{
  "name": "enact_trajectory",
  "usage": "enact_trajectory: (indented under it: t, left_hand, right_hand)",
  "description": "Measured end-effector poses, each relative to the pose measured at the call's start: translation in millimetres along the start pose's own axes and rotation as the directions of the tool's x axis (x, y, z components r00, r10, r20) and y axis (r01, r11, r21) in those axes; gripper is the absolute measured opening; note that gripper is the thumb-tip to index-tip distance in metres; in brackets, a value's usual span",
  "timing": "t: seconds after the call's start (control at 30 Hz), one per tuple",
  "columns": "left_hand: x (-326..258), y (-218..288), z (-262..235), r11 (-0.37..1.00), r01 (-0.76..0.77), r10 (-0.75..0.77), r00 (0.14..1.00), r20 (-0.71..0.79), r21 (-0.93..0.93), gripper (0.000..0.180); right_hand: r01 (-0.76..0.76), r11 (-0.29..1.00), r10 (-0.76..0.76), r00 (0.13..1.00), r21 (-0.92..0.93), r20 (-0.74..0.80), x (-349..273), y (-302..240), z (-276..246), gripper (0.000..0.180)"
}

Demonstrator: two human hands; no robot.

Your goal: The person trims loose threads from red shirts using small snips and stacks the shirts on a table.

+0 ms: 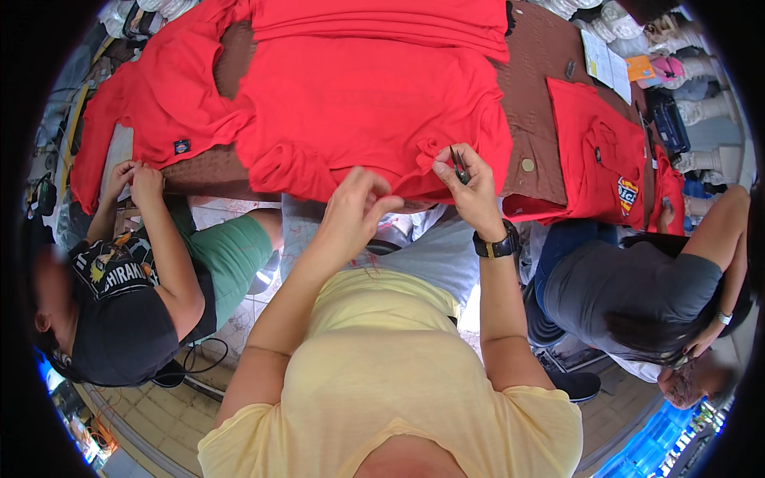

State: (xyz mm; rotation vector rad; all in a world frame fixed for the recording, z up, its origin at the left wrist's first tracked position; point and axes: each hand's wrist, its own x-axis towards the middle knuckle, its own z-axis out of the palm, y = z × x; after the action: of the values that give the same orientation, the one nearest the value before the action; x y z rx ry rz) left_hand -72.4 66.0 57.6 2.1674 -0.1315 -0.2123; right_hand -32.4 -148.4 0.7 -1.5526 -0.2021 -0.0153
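Note:
A red shirt (370, 103) lies spread on the table in front of me, its near edge hanging over the side toward my lap. In my right hand (476, 195) is a pair of small dark thread snips (459, 165), its blades pointing up and away from me. That hand sits at the shirt's near right edge, beside a bunched bit of red cloth (426, 155). At the near edge, left of it, hovers my left hand (356, 209). Its fingers are bent and slightly blurred, the thumb stands apart from them, and nothing shows between them.
More red garments (171, 95) lie along the brown-covered table (534, 103). At left a person (127, 295) handles red cloth; at right sits another person (637, 291). A round disc (527, 165), a small dark object (570, 68) and papers (606, 62) lie toward the right.

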Motion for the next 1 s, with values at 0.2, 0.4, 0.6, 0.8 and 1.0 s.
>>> enact_trajectory:
  t: [0.2,0.4,0.6,0.8,1.0]
  left_hand:
    - [42,-17,40,0.862,-0.007,-0.013,0.999,-0.034,-0.507,0.013]
    - [38,-3,45,0.773,-0.200,0.104,0.976,-0.191,-0.602,0.017]
    - [38,7,36,0.817,-0.178,0.057,0.971,-0.231,-0.549,0.027]
    - [40,0,38,0.844,-0.246,0.130,0.956,-0.263,-0.477,0.024]
    - [45,-7,45,0.833,-0.251,0.105,0.946,-0.305,-0.493,0.009]
  right_hand:
    - [0.054,0.997,-0.055,0.998,-0.049,-0.018,-2,-9,7,0.014]
    - [0.295,0.918,-0.264,0.953,-0.266,0.146,16,-47,-8,0.033]
    - [0.266,0.931,-0.286,0.957,-0.251,-0.047,14,-30,1,0.025]
    - [0.234,0.959,-0.255,0.958,-0.158,-0.130,8,-18,15,0.021]
    - [0.216,0.968,-0.232,0.965,-0.126,-0.122,6,-14,15,0.021]
